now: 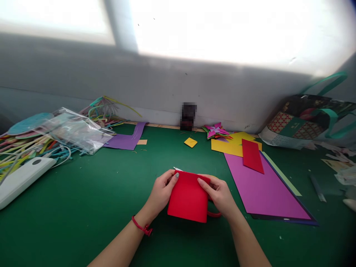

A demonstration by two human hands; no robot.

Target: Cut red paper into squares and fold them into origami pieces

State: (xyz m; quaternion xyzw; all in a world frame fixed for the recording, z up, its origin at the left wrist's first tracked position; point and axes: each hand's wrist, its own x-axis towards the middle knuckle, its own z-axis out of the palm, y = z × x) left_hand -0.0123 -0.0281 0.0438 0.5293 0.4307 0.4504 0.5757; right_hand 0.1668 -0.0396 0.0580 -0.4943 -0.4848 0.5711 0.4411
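Note:
A folded sheet of red paper (187, 198) is held up before me, just above the green table. My left hand (164, 189) pinches its upper left corner, thumb in front and fingers behind. At the upper right corner my right hand (219, 191) grips the same paper between thumb and fingers. A red loop (214, 214), which looks like a scissors handle, sticks out below my right hand. Past the paper's top left edge shows a pale pointed tip (178, 169). The paper hides what lies between them and most of my fingers.
Purple sheets (267, 185), a red strip (252, 155) and yellow paper (228, 144) lie right. Behind are a folded yellow piece (190, 142) and paper stars (218, 130). Left lie purple paper (125, 141), coloured strips and a white power bank (27, 178); a bag (303, 122) stands far right.

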